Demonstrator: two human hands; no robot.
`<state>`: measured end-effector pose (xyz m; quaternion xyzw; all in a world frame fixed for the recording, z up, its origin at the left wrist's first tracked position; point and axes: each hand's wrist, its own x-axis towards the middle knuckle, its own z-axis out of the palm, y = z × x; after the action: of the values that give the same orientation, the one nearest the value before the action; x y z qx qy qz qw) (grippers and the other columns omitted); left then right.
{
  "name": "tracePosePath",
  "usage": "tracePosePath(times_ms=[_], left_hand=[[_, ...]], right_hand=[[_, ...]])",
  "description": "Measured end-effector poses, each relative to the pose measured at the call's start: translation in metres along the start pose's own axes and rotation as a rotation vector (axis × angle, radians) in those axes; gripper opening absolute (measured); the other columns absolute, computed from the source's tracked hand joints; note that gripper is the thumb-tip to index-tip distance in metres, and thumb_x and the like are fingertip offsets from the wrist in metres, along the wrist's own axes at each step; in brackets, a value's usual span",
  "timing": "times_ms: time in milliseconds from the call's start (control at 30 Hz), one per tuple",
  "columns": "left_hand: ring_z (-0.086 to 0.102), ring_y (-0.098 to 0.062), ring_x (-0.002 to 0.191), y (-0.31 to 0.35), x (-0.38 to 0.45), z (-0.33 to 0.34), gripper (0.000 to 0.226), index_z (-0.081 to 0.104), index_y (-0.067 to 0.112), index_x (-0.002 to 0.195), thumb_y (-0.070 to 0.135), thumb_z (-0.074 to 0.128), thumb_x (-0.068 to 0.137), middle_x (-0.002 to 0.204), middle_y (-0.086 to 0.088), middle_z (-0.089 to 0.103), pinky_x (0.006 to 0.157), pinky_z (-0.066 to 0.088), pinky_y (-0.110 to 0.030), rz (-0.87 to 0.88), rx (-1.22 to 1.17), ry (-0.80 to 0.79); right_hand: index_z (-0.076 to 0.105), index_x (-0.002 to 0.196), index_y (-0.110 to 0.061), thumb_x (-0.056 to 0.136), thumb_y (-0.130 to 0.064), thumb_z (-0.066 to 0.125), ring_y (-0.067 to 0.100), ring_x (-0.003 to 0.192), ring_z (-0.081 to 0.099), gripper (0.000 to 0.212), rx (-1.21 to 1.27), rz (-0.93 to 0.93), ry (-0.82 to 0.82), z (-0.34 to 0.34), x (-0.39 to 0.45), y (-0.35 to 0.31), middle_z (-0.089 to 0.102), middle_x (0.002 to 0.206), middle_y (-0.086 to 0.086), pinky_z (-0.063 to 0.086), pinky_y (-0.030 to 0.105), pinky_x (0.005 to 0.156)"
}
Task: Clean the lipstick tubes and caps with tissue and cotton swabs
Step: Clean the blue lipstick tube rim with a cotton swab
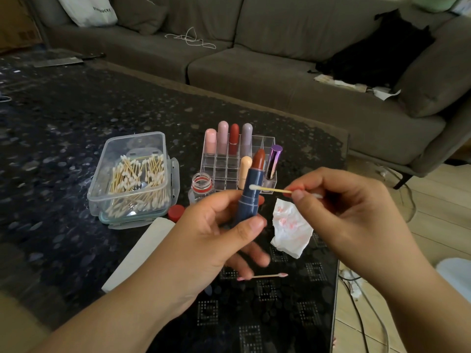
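Observation:
My left hand [214,233] grips an uncapped dark blue lipstick tube [251,194] upright, its red-brown bullet [258,159] wound out at the top. My right hand [339,212] pinches a cotton swab [270,189] by its wooden stick, and the white tip touches the upper part of the blue tube. A crumpled tissue [290,230] with pink stains lies on the table below my right hand. A used swab [262,276] with pink tips lies near the table's front edge.
A clear box of cotton swabs [132,177] stands at the left. A clear organizer [226,161] holds several lipsticks. Beside it stand an open small bottle [201,186], its red cap [175,212] and a folded white tissue pack [142,250]. A grey sofa [280,72] runs behind the dark table [63,123].

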<state>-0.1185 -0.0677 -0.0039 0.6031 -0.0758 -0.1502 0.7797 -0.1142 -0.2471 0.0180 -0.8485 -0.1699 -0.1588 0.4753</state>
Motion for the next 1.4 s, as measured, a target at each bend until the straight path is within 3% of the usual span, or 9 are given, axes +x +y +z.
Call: tracePosePath(times_ms=[133,367,533,833,1100,1400], left_hand=[[0.050,-0.016,0.038,0.0025,-0.0003,-0.0001,0.041,0.063,0.019,0.106,0.024,0.065,0.066,0.080,-0.005,0.072,0.034,0.035,-0.018,-0.007,0.015,-0.007],[0.062,-0.025,0.053,0.0012,-0.0001,-0.0019,0.033,0.065,0.014,0.106,0.023,0.051,0.077,0.083,-0.012,0.071,0.046,0.048,-0.023,-0.019,-0.106,0.005],[0.066,-0.023,0.058,-0.0021,0.0012,-0.0007,0.038,0.063,0.014,0.109,0.023,0.055,0.073,0.081,-0.003,0.071,0.051,0.050,-0.021,0.015,-0.028,0.048],[0.067,-0.022,0.059,-0.0036,0.0008,-0.0003,0.037,0.064,0.010,0.105,0.025,0.056,0.072,0.080,0.002,0.071,0.053,0.051,-0.020,0.047,0.008,0.056],[0.067,-0.023,0.058,-0.0056,0.0014,0.0020,0.032,0.065,0.012,0.098,0.024,0.060,0.069,0.079,0.002,0.070,0.053,0.051,-0.021,0.070,0.019,0.054],[0.067,-0.022,0.057,-0.0044,0.0014,0.0029,0.032,0.064,0.011,0.096,0.024,0.061,0.068,0.078,0.004,0.070,0.052,0.051,-0.021,0.084,0.027,0.061]], right_hand=[[0.069,0.075,-0.024,0.080,-0.021,0.062,0.004,0.051,0.047,0.009,0.005,-0.005,-0.001,0.0010,0.0002,-0.0001,0.055,0.057,0.000,0.034,0.007,0.051],[0.069,0.075,-0.025,0.080,-0.020,0.061,0.003,0.052,0.048,0.010,-0.015,-0.016,0.022,0.0012,0.0000,-0.0003,0.055,0.057,-0.007,0.036,0.006,0.052],[0.068,0.076,-0.025,0.081,-0.020,0.060,0.004,0.051,0.046,0.010,0.059,-0.017,0.105,-0.0032,0.0025,-0.0009,0.051,0.054,-0.013,0.036,0.010,0.051],[0.068,0.076,-0.024,0.081,-0.019,0.060,0.005,0.051,0.044,0.010,0.051,-0.021,0.102,-0.0050,0.0022,-0.0009,0.050,0.055,-0.005,0.036,0.012,0.050],[0.068,0.075,-0.025,0.081,-0.019,0.060,0.001,0.048,0.044,0.011,0.051,-0.025,0.086,-0.0020,0.0019,-0.0042,0.051,0.054,-0.009,0.035,0.006,0.049],[0.069,0.075,-0.023,0.081,-0.019,0.060,0.002,0.047,0.042,0.011,0.069,-0.022,0.084,-0.0045,0.0028,-0.0038,0.047,0.050,-0.014,0.034,0.009,0.048]])
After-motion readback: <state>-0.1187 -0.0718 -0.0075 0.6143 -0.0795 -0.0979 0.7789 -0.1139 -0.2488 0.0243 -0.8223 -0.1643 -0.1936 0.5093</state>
